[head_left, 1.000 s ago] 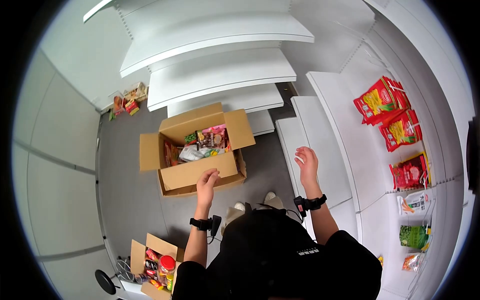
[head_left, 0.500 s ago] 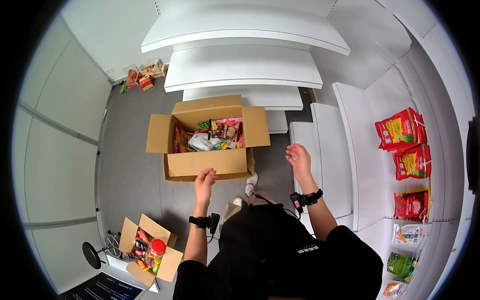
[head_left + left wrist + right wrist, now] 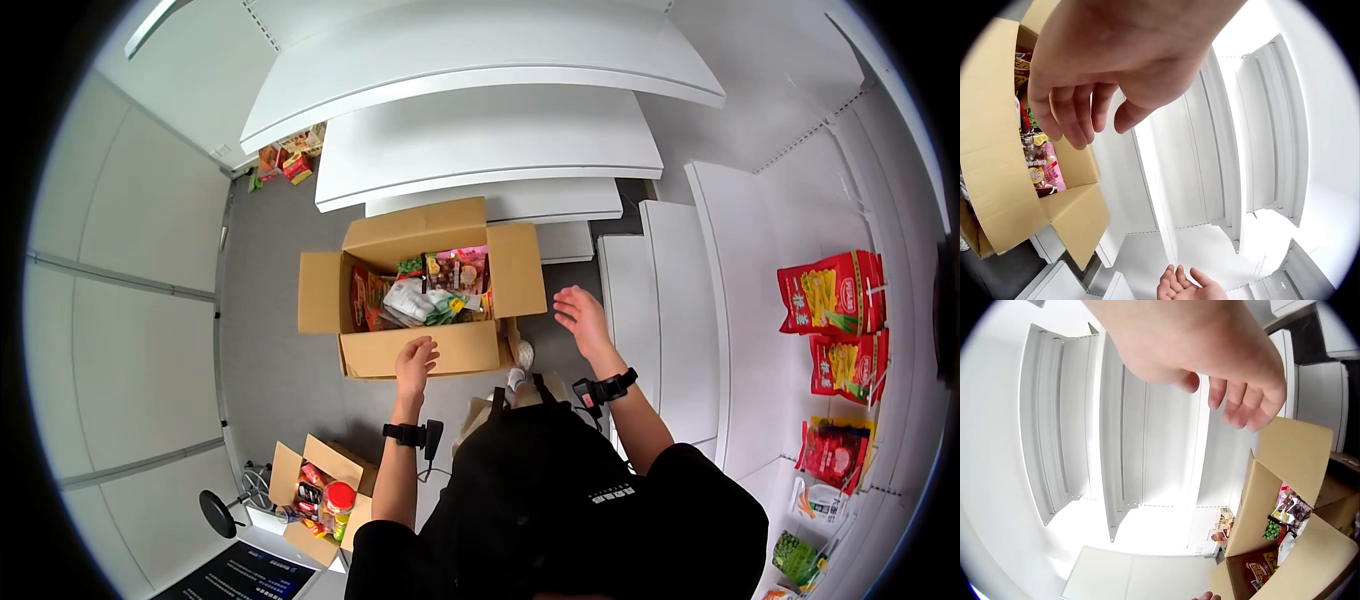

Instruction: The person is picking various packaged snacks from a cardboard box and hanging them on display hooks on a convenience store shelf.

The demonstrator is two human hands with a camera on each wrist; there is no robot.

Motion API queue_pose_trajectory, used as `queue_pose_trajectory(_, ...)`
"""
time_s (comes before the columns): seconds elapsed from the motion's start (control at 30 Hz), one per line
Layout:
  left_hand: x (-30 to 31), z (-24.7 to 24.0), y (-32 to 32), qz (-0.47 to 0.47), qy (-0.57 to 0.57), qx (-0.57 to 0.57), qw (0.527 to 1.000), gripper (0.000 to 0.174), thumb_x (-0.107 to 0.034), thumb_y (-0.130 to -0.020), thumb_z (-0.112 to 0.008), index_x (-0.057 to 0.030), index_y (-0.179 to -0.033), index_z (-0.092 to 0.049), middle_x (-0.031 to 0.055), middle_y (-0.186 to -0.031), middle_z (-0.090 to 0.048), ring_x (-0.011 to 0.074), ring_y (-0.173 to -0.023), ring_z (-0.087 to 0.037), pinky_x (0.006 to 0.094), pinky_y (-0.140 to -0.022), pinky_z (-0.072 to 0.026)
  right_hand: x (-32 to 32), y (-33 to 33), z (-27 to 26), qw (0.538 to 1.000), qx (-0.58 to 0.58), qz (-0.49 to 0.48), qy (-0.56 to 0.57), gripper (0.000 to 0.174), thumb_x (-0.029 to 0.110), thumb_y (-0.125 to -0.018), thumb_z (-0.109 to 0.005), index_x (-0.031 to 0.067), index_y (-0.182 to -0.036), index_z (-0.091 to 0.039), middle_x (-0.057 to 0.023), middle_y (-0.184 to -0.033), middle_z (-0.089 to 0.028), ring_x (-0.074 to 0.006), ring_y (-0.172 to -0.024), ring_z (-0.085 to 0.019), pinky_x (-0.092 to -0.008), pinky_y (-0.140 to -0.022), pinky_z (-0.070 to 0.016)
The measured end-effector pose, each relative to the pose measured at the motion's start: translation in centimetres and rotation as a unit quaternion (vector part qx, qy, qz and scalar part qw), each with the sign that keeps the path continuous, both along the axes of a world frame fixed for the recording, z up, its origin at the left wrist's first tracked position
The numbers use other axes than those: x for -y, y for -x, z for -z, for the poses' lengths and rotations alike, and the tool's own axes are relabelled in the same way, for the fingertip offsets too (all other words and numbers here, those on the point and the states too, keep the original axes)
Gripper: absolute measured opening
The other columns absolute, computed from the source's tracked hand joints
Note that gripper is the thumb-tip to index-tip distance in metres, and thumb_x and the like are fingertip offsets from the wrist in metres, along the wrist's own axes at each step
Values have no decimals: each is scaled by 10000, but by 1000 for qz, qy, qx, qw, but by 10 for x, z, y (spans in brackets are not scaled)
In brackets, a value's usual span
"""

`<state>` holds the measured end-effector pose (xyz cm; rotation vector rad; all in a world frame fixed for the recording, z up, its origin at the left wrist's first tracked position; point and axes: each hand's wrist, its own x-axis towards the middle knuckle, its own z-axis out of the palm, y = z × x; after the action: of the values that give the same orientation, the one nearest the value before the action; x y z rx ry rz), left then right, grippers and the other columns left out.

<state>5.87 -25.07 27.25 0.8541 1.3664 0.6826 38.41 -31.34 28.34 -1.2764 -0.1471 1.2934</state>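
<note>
An open cardboard box full of snack bags stands on the floor in front of the person, its flaps folded out. In the head view my left hand is held over the box's near flap, fingers loosely bent around nothing. My right hand hovers to the right of the box, palm turned inward and empty. Inside lie a brown and pink bag, a white bag and a red bag. Both wrist views show the hands apart from the goods, with relaxed fingers.
White shelves rise beyond the box, and more shelving runs along the right. Red snack bags hang there on hooks. A smaller box with a red-lidded jar sits at lower left. Several packages lie in the far left corner.
The head view has shifted as the person moved, and the feet are now closer to the box. The right hand has come nearer to the box's right flap. Both hands stay empty.
</note>
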Motion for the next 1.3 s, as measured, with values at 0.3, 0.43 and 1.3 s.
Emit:
queue_pose_trajectory(0.3,-22,23,-21,-41,57,0,997,342,-223,-897,-541,-30,-1180,-545,71,-1036,-630,164,-893,-619,279,-760,-485,-45,2,39,988,-57,-131,52,380,378,-920,-490,44,-1094,-540,-100,-1051,-605,-193,-938,-579,-334,-798,-465)
queue_pose_trajectory(0.43,-19,26,-20,-70,69,13,995,336,-220,-892,-542,-21,-1161,-551,73,-1017,-632,159,-878,-615,274,-741,-474,-59,4,40,983,-65,-161,57,414,390,-916,-492,37,-1130,-525,-106,-1088,-600,-204,-963,-579,-338,-812,-462)
queue_pose_trajectory(1.3,-91,99,76,-16,176,65,982,544,-256,-897,-543,-133,-1391,-352,40,-1043,-603,152,-871,-594,310,-730,-478,-134,80,129,958,-161,-155,180,499,370,-932,-470,55,-1306,-368,-152,-1254,-516,-284,-1087,-529,-420,-890,-443)
